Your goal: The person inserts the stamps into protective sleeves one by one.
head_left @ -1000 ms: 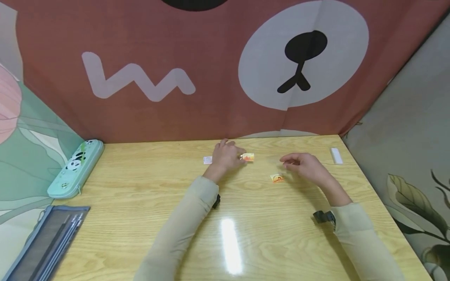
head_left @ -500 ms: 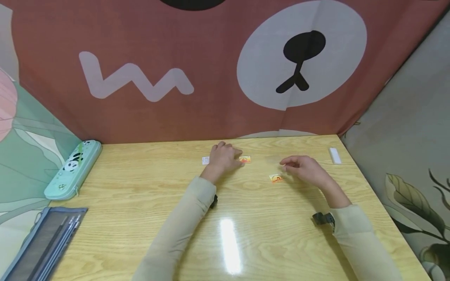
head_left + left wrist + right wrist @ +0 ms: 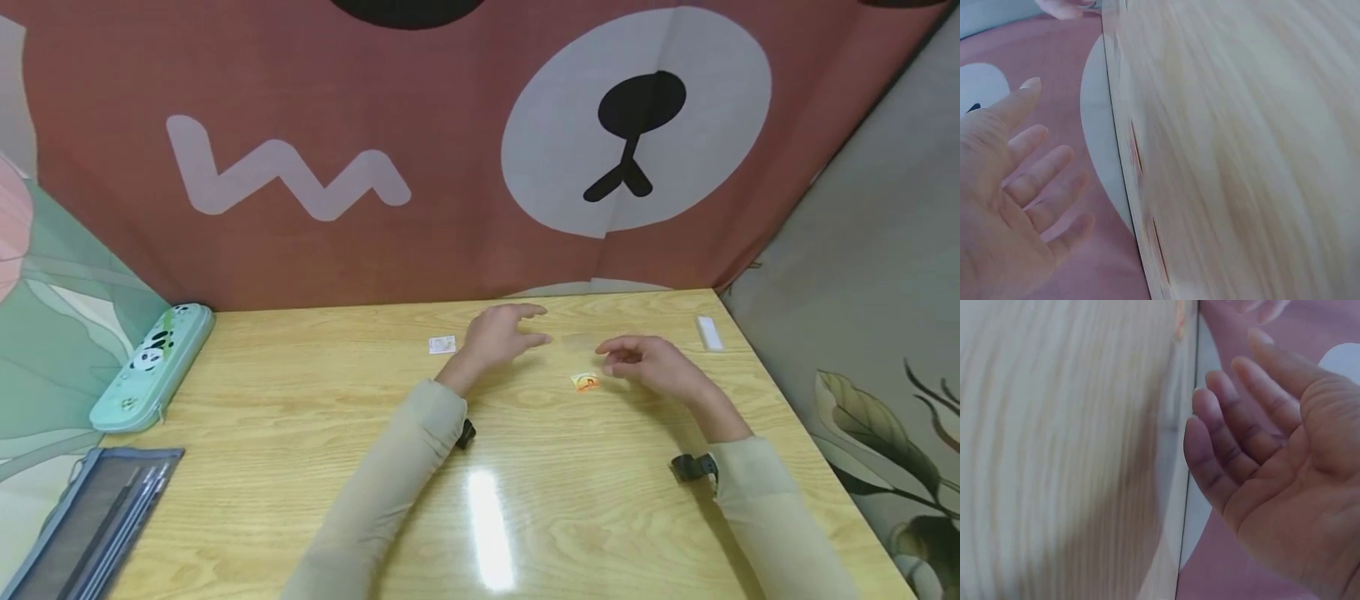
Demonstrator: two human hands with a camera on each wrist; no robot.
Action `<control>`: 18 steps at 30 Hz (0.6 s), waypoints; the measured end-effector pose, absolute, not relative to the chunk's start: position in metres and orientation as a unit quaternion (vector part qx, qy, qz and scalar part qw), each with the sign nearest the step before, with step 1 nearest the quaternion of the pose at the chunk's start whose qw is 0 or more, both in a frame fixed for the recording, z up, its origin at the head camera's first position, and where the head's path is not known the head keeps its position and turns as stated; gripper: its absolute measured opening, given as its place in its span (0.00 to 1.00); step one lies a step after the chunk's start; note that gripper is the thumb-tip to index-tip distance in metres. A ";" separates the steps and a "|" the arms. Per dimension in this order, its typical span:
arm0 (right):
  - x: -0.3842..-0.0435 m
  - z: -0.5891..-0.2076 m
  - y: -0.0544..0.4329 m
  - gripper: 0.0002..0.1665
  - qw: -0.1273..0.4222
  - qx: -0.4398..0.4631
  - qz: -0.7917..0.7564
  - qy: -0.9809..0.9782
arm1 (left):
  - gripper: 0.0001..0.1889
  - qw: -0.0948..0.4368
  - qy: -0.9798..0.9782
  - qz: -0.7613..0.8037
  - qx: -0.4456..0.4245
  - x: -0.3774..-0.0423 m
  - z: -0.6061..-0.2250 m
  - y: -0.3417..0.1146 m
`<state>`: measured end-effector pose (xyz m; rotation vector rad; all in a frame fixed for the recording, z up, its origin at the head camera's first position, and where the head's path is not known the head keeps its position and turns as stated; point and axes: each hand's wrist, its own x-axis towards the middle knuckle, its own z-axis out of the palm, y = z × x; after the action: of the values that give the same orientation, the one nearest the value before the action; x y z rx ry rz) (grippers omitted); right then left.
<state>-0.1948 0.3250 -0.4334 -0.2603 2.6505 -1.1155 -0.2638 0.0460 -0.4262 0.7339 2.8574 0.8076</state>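
Observation:
My left hand [image 3: 498, 333] hovers over the back of the table, its fingers spread and nothing between them; the left wrist view shows the palm bare. Just left of it lies a small white printed card [image 3: 442, 344]. An orange and yellow printed card [image 3: 586, 382] lies to the front right of that hand. Beside that card is my right hand [image 3: 648, 362], fingers loosely bent and holding nothing. A faint translucent sheet [image 3: 578, 342] lies between the hands. A second orange card is out of sight in the head view.
A white eraser-like block [image 3: 709, 333] lies at the back right. A mint panda pencil case [image 3: 153, 367] and a mesh zip pouch [image 3: 123, 517] with pens lie along the left edge of the table [image 3: 300, 417]. A bear-print cloth hangs behind.
My left hand has shifted right and its fingers have straightened; the orange card that showed beside its fingers is no longer visible there. The right hand has stayed almost still.

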 end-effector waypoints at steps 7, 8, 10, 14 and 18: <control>-0.196 -0.439 0.327 0.23 0.131 -0.127 -0.347 0.920 | 0.30 0.069 0.949 0.236 0.197 -0.265 -0.428 0.073; -0.196 -0.440 0.326 0.24 0.128 -0.133 -0.340 0.922 | 0.29 0.078 0.949 0.235 0.195 -0.265 -0.429 0.077; -0.197 -0.442 0.325 0.25 0.126 -0.145 -0.329 0.924 | 0.29 0.089 0.948 0.234 0.197 -0.264 -0.430 0.082; -0.199 -0.445 0.323 0.27 0.138 -0.165 -0.321 0.922 | 0.27 0.101 0.944 0.234 0.208 -0.263 -0.434 0.090; -0.200 -0.444 0.321 0.27 0.142 -0.186 -0.313 0.921 | 0.28 0.103 0.944 0.229 0.212 -0.263 -0.437 0.097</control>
<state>-0.1997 0.3207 -0.4443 -0.5358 2.6580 -0.9022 -0.2630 0.0967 -0.4369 0.6267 2.7877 0.6752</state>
